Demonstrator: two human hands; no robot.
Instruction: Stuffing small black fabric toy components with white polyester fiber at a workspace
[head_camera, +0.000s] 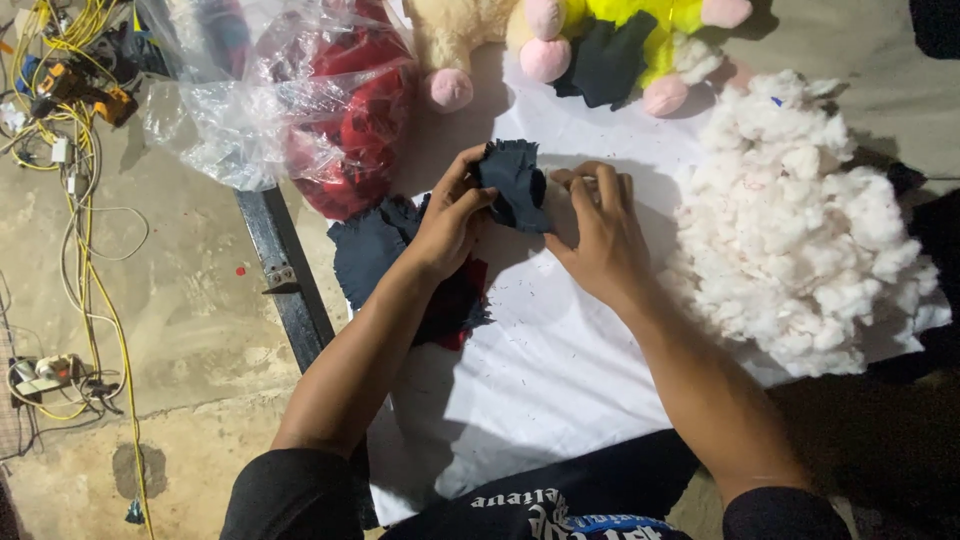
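Note:
My left hand (450, 215) grips a small dark navy fabric piece (515, 185) with frayed edges, held just above a white sheet (545, 360). Right beside it, my right hand (600, 235) has its fingers curled close to the fabric's right edge, pinching something thin that I cannot make out. Under my left wrist lie more dark blue and red fabric scraps (375, 250).
A large pile of white stuffing (800, 220) sits at the right. Plush toys (600, 40) lie at the top. A clear plastic bag with red cloth (330, 100) is at the upper left. A dark metal bar (285, 270) and yellow cables (80, 150) lie on the concrete floor.

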